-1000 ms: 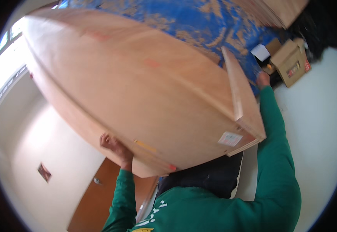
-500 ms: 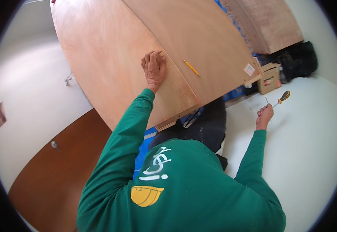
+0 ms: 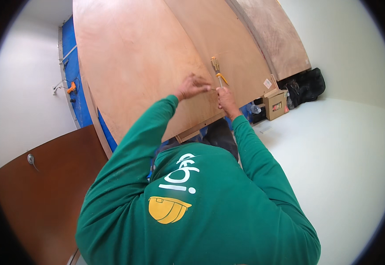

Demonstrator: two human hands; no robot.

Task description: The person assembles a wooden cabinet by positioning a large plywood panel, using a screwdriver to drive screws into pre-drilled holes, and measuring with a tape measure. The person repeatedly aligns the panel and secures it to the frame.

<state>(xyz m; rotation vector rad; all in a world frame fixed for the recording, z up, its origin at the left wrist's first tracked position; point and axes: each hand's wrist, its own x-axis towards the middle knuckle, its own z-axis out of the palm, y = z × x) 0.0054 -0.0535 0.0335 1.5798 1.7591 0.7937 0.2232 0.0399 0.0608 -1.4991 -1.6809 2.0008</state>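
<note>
My right hand [image 3: 227, 101] is closed round the shaft of a screwdriver [image 3: 215, 66], whose yellow and dark handle points away from me. A thin, dark, nail-like pin [image 3: 213, 90] bridges the small gap between my hands. Its right end is at my right fingers, and my left hand [image 3: 194, 86] meets its other end with thumb and fingertips. Both hands are above a wide light-brown plywood panel [image 3: 139, 57], close to the seam with a second panel [image 3: 214, 35]. Partly behind the screwdriver lies a yellow pencil [image 3: 223, 79] on that second panel.
Beyond the panels' right edge stand a cardboard box [image 3: 275, 106], a clear bottle [image 3: 254, 108] and a black bag [image 3: 312, 86]. Another wooden board [image 3: 281, 37] lies at the far right. Blue sheeting [image 3: 83, 101] and an orange tool [image 3: 71, 87] are at left, near a brown door [image 3: 51, 194].
My right hand has come from the right side to over the panels, bringing the screwdriver and pin. My left hand has lifted from flat on the panel and moved right to the pin.
</note>
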